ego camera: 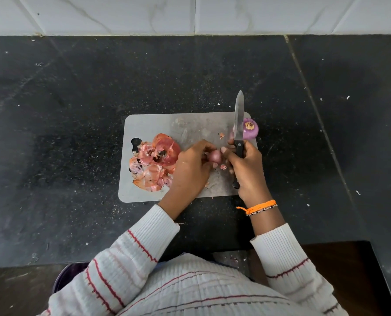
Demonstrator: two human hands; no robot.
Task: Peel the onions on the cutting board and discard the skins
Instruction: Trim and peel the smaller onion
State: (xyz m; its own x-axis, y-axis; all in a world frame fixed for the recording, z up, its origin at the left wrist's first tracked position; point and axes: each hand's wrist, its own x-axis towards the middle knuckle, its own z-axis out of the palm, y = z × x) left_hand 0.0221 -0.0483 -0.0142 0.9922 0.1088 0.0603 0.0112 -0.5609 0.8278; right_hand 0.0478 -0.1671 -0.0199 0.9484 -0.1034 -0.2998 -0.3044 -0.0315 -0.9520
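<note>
A grey cutting board [149, 124] lies on the black counter. My left hand [191, 167] grips a small reddish onion [215, 155] above the board's middle. My right hand [246, 169] holds a black-handled knife [239, 119] with the blade pointing away, and its thumb touches the onion. A peeled purple onion [250, 128] rests at the board's far right corner, partly behind the blade. A heap of pink and orange onion skins [154, 163] covers the board's left side. A small skin scrap [223, 167] lies under the hands.
The black speckled counter [76, 110] carries scattered skin flecks. A white tiled wall [190, 14] runs along the back. A dark purple container [69, 277] shows below the counter's near edge at my left, mostly hidden by my sleeve.
</note>
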